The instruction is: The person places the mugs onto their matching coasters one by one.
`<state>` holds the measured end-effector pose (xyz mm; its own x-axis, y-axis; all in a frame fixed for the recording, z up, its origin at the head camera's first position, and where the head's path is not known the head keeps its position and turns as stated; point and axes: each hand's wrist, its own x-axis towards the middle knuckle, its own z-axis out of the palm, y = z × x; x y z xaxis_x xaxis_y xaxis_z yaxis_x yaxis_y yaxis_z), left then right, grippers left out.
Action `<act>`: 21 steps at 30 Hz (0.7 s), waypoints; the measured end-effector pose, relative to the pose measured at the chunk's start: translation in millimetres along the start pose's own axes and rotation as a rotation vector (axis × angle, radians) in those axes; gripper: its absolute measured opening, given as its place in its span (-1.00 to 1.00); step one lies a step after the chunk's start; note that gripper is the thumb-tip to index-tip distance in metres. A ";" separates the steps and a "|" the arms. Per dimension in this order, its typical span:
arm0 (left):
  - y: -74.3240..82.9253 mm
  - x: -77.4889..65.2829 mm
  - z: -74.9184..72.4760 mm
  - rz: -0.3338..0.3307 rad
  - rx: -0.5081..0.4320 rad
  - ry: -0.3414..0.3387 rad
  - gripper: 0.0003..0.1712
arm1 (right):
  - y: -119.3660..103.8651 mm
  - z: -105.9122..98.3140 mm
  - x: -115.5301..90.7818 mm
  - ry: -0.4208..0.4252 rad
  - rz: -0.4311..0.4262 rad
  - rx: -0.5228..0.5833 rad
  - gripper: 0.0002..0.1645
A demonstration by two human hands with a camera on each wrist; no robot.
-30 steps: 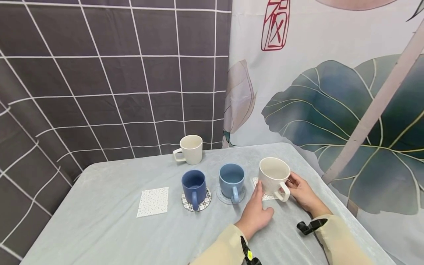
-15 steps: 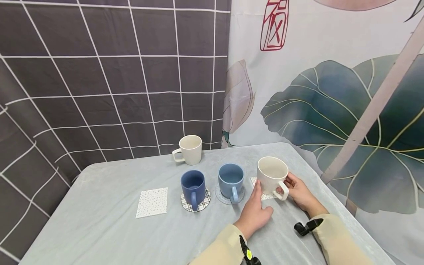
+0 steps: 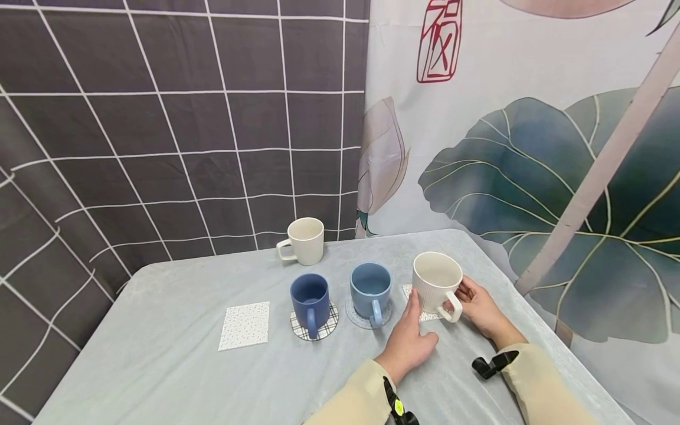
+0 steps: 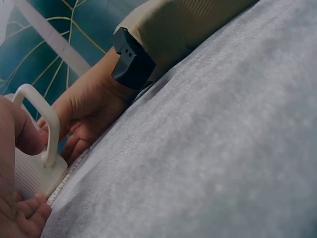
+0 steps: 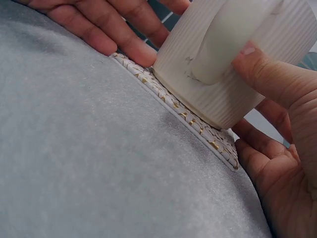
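A white ribbed mug (image 3: 437, 283) stands upright on a square white coaster with gold marks (image 5: 183, 111) at the table's right. Its handle (image 3: 453, 307) points toward the front right. My left hand (image 3: 408, 342) lies at the mug's left side, its fingers fairly straight against the side and near the coaster's edge. On the other side, my right hand (image 3: 486, 313) holds the mug, with the thumb (image 5: 262, 69) on the handle and the fingers bent low beside the coaster. The mug hides part of the right fingertips in the head view.
Left of the ribbed mug, a light blue mug (image 3: 370, 289) sits on a round coaster (image 3: 353, 317). A dark blue mug (image 3: 310, 298) is on a checked round coaster (image 3: 330, 324). A cream mug (image 3: 308, 242) stands behind. A speckled square coaster (image 3: 244, 326) lies bare at left.
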<state>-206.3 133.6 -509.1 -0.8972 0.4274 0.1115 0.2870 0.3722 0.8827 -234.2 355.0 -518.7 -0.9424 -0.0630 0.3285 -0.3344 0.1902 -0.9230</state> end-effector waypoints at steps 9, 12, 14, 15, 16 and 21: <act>0.4 0.0 -1.8 0.013 0.006 -0.010 0.13 | 1.8 -1.3 0.4 -0.013 -0.035 0.048 -0.01; 0.3 0.0 -1.8 0.014 0.006 -0.014 0.13 | 1.2 -1.3 0.1 -0.018 -0.032 0.047 -0.01; 0.4 -0.2 -1.7 0.013 0.004 -0.018 0.12 | 0.9 -1.3 -0.1 -0.020 -0.031 0.054 -0.02; 0.5 -0.3 -1.6 0.010 0.003 -0.020 0.12 | 0.8 -1.3 -0.2 -0.022 -0.031 0.061 -0.02; 0.7 -0.3 -1.5 0.008 0.003 -0.021 0.12 | 0.7 -1.2 -0.2 -0.024 -0.031 0.067 -0.02; 1.3 -0.4 -1.2 -0.002 0.001 -0.022 0.12 | 0.9 -0.8 -0.1 -0.029 -0.039 0.083 -0.02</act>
<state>-206.0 132.9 -507.5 -0.8900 0.4448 0.0999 0.2859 0.3739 0.8823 -234.4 356.0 -519.5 -0.9280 -0.0976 0.3596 -0.3690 0.1054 -0.9235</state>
